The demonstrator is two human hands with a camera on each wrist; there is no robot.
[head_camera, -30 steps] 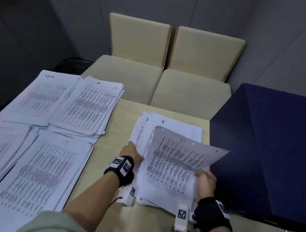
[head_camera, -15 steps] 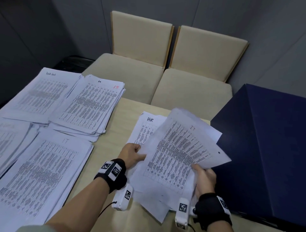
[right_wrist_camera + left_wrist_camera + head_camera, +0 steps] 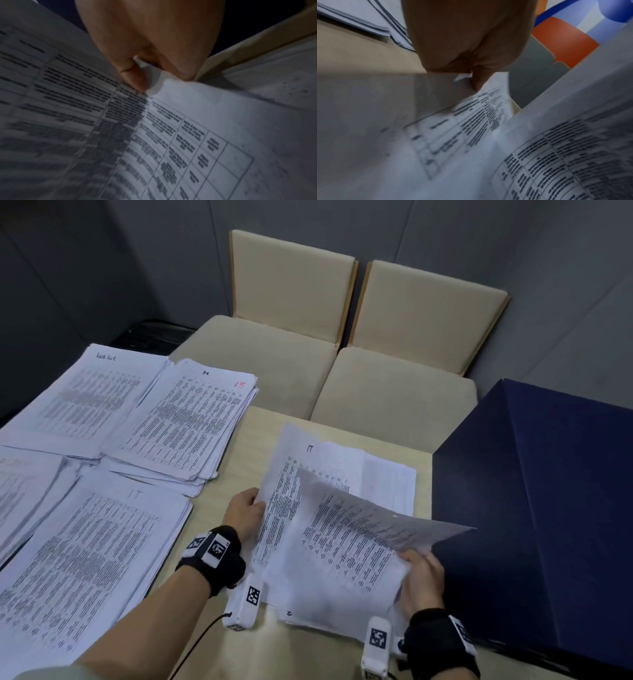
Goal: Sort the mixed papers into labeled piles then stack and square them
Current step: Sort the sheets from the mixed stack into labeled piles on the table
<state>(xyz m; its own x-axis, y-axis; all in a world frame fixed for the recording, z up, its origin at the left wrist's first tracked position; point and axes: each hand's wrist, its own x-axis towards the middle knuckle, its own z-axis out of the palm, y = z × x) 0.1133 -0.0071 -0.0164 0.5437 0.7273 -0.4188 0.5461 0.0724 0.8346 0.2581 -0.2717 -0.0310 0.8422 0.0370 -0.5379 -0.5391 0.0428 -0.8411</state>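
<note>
A loose heap of mixed printed papers point(image 3: 383, 474) lies on the beige table point(image 3: 253, 440), right of centre. My left hand point(image 3: 245, 508) pinches the left edge of a sheet headed "IT" point(image 3: 284, 491); in the left wrist view the thumb point(image 3: 477, 79) lies on that sheet's edge point(image 3: 436, 86). My right hand point(image 3: 419, 577) grips the near right corner of a lifted, curling sheet point(image 3: 352, 542); the right wrist view shows its thumb point(image 3: 133, 77) pressed on the printed table point(image 3: 154, 128). Sorted piles lie at left, one marked "IT" point(image 3: 85, 559).
A pile with a red "15" point(image 3: 191, 419) and another pile point(image 3: 78, 395) lie at the far left. A dark blue box point(image 3: 534, 508) stands close by my right hand. Two beige chairs point(image 3: 342, 337) stand beyond the table's far edge.
The bundle my right hand held up has come down towards the heap, leaving one sheet lifted. The "HR" page is covered; an "IT" sheet now shows, with my left hand on its edge.
</note>
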